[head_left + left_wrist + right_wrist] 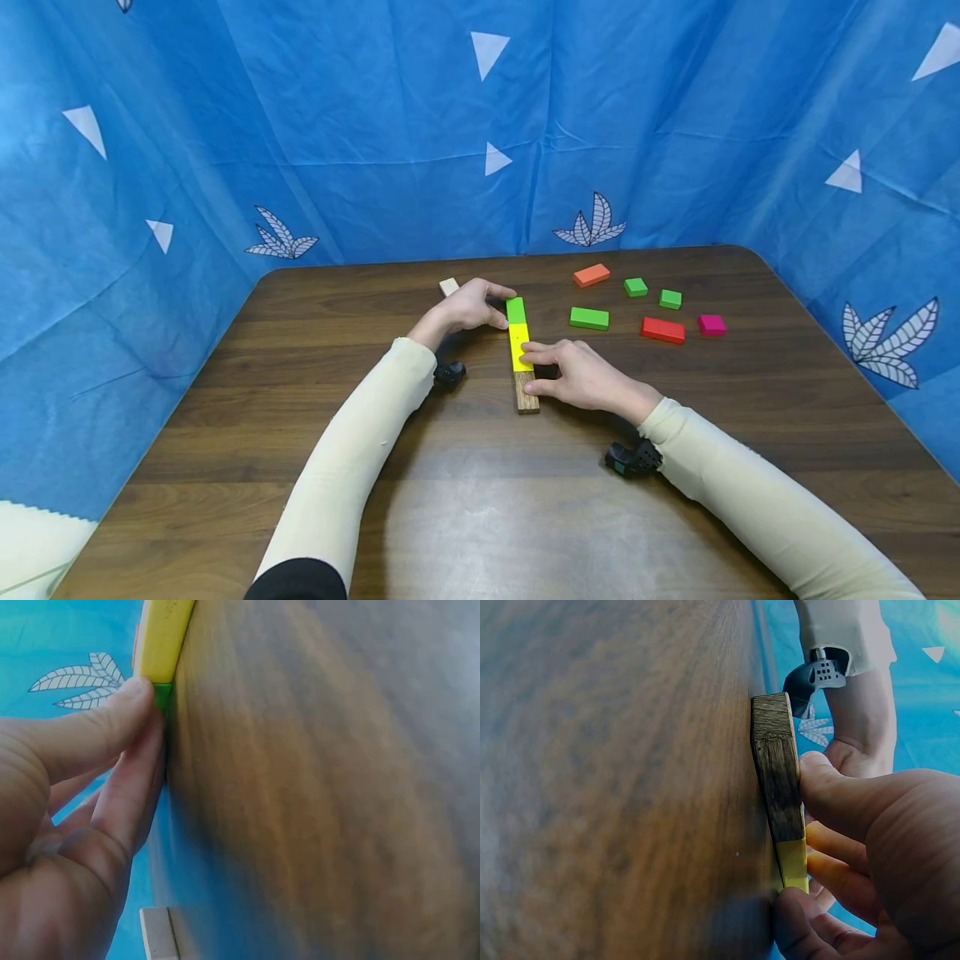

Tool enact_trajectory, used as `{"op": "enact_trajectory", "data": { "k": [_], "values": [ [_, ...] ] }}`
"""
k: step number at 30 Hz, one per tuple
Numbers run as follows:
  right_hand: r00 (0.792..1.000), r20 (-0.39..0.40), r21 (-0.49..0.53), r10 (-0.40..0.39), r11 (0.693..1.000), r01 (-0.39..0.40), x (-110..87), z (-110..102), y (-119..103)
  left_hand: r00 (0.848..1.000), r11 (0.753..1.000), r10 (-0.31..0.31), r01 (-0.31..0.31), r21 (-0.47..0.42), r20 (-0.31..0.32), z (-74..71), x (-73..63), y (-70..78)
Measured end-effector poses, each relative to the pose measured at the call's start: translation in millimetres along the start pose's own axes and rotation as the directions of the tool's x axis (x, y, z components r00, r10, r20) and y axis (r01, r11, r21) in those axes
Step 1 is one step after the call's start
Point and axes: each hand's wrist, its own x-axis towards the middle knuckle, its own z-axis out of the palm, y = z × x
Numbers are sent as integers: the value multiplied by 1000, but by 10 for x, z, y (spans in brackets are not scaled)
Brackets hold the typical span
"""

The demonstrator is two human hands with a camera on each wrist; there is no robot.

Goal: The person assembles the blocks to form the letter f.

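Observation:
A straight row on the table joins a green block [516, 310], a yellow block [519, 340] and a dark brown wooden block [527, 402]. My left hand [468, 307] is at the far end of the row, pinching the green block between thumb and fingers. In the left wrist view those fingers hide most of it. From the right side, my right hand [581, 375] touches the row. Its thumb [821, 776] rests on the brown block, and other fingertips lie on the yellow block, all bent only slightly.
A pale wooden block [448, 286] lies behind the left hand. To the right are an orange block [592, 275], a long green block [589, 318], two small green blocks, a red block [663, 330] and a magenta block [712, 325]. Blue curtains hang around the table.

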Motion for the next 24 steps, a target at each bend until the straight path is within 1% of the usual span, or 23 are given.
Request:
{"op": "enact_trajectory", "data": {
  "k": [6,10,12,14,17,19,20,24],
  "values": [
    [1000,-2,2,-6,1000,6,-7,6,1,1000,1000,11,-11,-2,-14,29,-14,-39],
    [1000,0,0,-13,1000,13,-1,14,1,999,999,40,-39,33,-37,42,-47,-54],
    [1000,-1,-1,-15,1000,15,0,12,3,997,996,63,-60,66,-49,50,-64,-60],
    [1000,-3,-1,-16,1000,16,1,9,5,993,989,96,-87,121,-71,57,-78,-61],
    [1000,-7,3,-16,1000,16,-2,1,5,984,972,152,-131,197,-94,70,-109,-49],
    [1000,-5,7,-15,1000,15,-5,-3,3,977,960,185,-157,233,-102,82,-135,-35],
    [1000,-5,7,-14,1000,14,-7,-5,2,975,954,200,-170,246,-101,90,-150,-29],
    [1000,-6,4,-12,1000,12,-10,-7,6,965,946,243,-213,246,-98,126,-204,-18]
  ]
}}
